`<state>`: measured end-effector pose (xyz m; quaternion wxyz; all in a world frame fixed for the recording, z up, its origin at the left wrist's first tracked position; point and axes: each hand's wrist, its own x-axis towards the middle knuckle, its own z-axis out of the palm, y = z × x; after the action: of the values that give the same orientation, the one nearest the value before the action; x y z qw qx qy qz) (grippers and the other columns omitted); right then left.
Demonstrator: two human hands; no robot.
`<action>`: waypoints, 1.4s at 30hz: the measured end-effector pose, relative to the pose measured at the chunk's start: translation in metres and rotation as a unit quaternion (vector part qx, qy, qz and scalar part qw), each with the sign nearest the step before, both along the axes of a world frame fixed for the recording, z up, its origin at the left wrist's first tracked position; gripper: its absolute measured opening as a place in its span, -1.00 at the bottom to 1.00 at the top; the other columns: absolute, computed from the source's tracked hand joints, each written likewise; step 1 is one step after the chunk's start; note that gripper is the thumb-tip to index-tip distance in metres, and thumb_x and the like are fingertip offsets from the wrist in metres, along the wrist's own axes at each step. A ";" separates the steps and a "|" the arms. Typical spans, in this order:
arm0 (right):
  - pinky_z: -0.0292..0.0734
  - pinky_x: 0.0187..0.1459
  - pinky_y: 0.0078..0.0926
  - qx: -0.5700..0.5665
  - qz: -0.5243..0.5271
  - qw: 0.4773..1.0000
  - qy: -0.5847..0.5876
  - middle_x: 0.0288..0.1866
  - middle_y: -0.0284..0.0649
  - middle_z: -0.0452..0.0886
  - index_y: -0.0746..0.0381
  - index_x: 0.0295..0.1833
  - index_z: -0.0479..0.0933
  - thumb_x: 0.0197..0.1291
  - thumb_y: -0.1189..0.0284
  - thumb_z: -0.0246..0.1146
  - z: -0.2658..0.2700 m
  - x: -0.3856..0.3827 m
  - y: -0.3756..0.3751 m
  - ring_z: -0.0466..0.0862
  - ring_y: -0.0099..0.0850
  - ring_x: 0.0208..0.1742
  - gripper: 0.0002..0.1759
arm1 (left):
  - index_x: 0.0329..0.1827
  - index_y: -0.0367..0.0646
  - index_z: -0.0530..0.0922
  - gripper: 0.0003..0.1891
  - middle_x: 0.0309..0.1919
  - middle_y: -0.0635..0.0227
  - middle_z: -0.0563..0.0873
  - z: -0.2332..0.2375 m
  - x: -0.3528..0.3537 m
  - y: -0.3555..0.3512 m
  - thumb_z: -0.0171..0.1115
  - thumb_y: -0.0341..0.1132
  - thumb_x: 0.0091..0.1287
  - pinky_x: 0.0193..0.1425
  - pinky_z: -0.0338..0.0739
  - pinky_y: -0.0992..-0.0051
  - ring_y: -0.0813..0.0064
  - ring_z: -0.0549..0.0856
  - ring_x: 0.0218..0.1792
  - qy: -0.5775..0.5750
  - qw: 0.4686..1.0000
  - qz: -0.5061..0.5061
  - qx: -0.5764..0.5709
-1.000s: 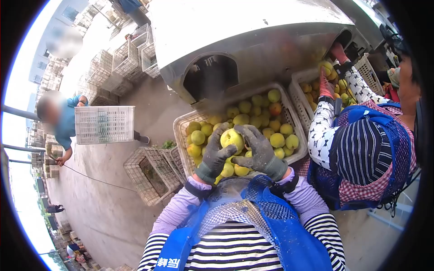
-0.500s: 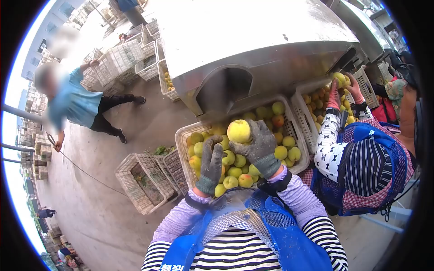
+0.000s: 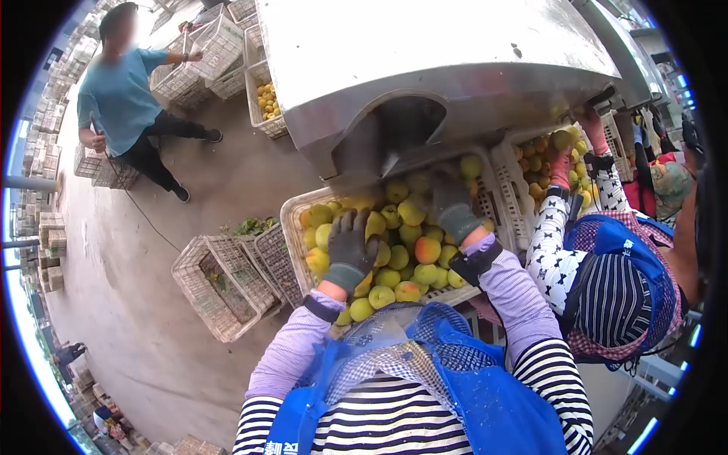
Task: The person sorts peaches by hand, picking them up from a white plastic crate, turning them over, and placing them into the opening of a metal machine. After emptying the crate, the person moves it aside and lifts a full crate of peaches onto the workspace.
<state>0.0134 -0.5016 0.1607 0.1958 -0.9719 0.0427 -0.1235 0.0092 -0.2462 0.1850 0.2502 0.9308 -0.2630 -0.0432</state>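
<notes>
Reaching into the crate [image 3: 290,227]: the left hand [image 3: 350,246] and right hand [image 3: 453,208], both in dark gloves, are down over the yellow-green fruit [image 3: 398,257], well apart from each other.
Left glove: back upward on the left part of the pile, fingers pointing away from the body and loosely curved; whether they close on a piece cannot be told.
Right glove: blurred, at the far right part of the pile; its fingers are hidden, so I cannot tell whether they grasp or have let go.
Fruit: heaped in the crate below and between the hands, some pieces blushed red.
Just changed: half a second ago the right hand held one pale yellow piece up above the crate; now none is raised and the hands have parted and lowered.
Meaning for the handling: work on that single piece appears finished, though where it lies cannot be picked out.
Metal housing [image 3: 485,95]: just beyond the crate, with a dark opening [image 3: 398,129] facing it.
Neighbouring side: a co-worker [image 3: 618,299] in a striped cap bends by a second crate [image 3: 509,178] of fruit.
</notes>
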 end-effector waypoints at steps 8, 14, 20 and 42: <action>0.63 0.09 -0.27 0.134 0.016 0.980 0.145 0.12 -0.09 0.68 0.17 0.17 0.54 0.12 0.10 0.46 -0.041 -0.034 0.020 0.70 -0.19 0.11 -0.42 | 0.30 -0.07 0.55 -0.49 0.18 0.10 0.66 -0.053 0.017 -0.027 0.17 -0.11 0.31 0.31 0.51 0.23 0.06 0.61 0.20 0.046 0.995 -0.018 0.085; 0.56 0.22 -0.42 0.630 0.084 0.753 0.172 0.23 -0.19 0.63 0.24 0.45 0.38 0.24 0.05 0.43 0.074 -0.077 0.025 0.62 -0.43 0.18 -0.21 | 0.14 -0.36 0.57 -0.67 0.13 0.21 0.65 0.036 -0.013 -0.004 0.16 -0.35 0.40 0.28 0.54 0.39 0.30 0.65 0.12 0.552 0.631 0.115 -0.533; 0.56 0.28 -0.29 0.450 0.076 0.889 0.014 0.34 0.01 0.53 0.29 0.52 0.28 0.07 0.25 0.55 0.079 -0.100 0.051 0.60 -0.15 0.31 -0.05 | 0.25 -0.34 0.58 -0.63 0.15 0.14 0.69 0.038 -0.031 -0.005 0.07 -0.34 0.50 0.28 0.52 0.42 0.30 0.66 0.16 0.205 0.920 -0.017 -0.335; 0.63 -0.01 -0.10 0.150 0.032 0.987 -0.057 0.10 0.00 0.60 0.13 0.27 0.51 -0.10 0.04 0.59 0.056 0.049 0.084 0.67 -0.02 0.01 -0.18 | 0.44 -0.30 0.38 -0.48 0.27 0.10 0.56 0.047 0.004 0.045 0.06 -0.32 0.43 0.43 0.48 0.22 0.20 0.57 0.29 0.526 0.468 0.120 -0.700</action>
<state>0.0625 -0.4178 0.2168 0.3451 -0.9239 0.0180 -0.1642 0.0127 -0.2013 0.2323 0.9120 0.2694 0.0896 -0.2962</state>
